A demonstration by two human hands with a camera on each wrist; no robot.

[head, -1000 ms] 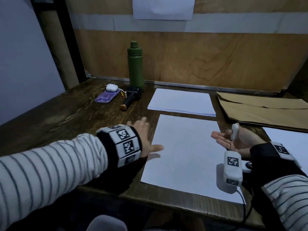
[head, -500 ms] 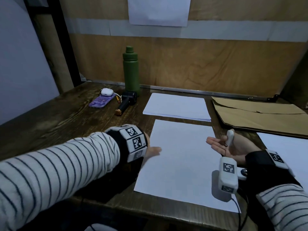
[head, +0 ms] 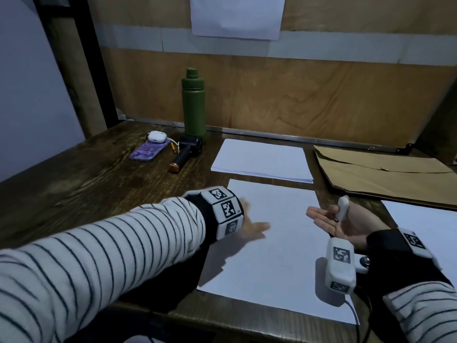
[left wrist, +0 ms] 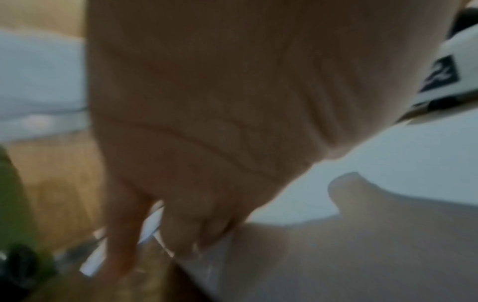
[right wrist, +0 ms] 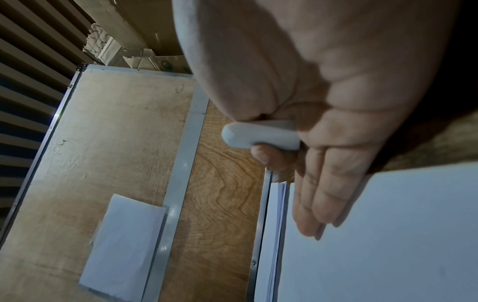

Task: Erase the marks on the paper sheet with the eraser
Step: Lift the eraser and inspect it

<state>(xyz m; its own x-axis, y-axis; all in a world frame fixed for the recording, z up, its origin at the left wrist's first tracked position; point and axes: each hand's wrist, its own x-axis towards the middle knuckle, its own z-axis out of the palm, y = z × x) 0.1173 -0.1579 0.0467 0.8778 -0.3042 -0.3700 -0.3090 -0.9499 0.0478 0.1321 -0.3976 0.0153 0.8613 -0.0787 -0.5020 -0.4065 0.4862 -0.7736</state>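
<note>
A white paper sheet (head: 277,248) lies flat on the dark wooden table in front of me; I make out no marks on it. My left hand (head: 254,226) reaches over the sheet's left part with straight fingers, blurred in the left wrist view (left wrist: 207,132). My right hand (head: 331,219) lies palm up at the sheet's right edge. Its thumb and forefinger pinch a small white eraser (head: 343,208), which stands up from the hand. In the right wrist view the eraser (right wrist: 261,134) sits between thumb and forefinger while the other fingers (right wrist: 318,200) stay straight over the sheet (right wrist: 388,235).
Behind the sheet lies a stack of white paper (head: 262,159). Brown envelopes (head: 385,174) and another white sheet (head: 430,219) are at the right. A green bottle (head: 193,102), a black tool (head: 185,154), a purple phone (head: 149,151) and an earbud case (head: 156,136) stand back left.
My left hand has moved to the right from the sheet's left edge onto the sheet. The right hand still holds the eraser, palm up, in about the same place.
</note>
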